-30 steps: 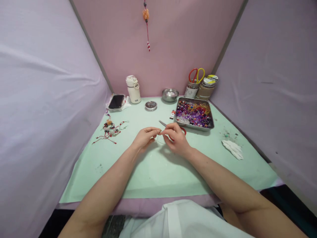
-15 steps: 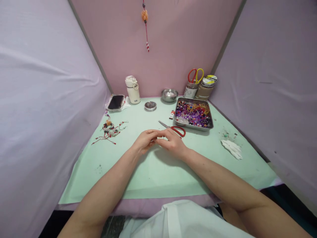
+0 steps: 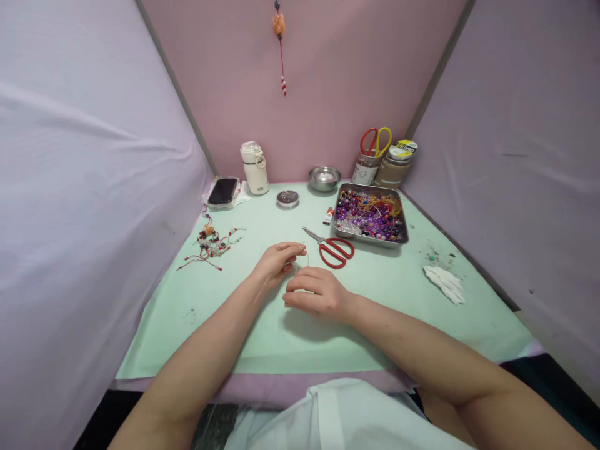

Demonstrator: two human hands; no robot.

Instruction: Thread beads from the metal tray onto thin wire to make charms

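My left hand (image 3: 275, 261) rests on the green mat (image 3: 234, 325) with its fingertips pinched on a thin clear thread (image 3: 304, 257) that loops out to the right. Just below it, my right hand (image 3: 316, 294) lies curled with its fingers closed on the same thread, though what sits in the grip is too fine to make out. Red-handled scissors (image 3: 330, 247) lie a little beyond my right hand, untouched. A steel tray (image 3: 403, 232) full of purple, red and clear beads stands behind the scissors.
Beaded red-cord pieces (image 3: 210, 245) lie at the left. Along the back wall stand a phone (image 3: 222, 190), a white flask (image 3: 254, 167), a round tin (image 3: 287, 198), a steel bowl (image 3: 324, 178) and two jars (image 3: 387, 165) holding scissors. A crumpled tissue (image 3: 444, 282) lies at the right.
My right hand has drawn back toward me and away from my left hand, uncovering the scissors. The left hand has stayed in place, still pinched.
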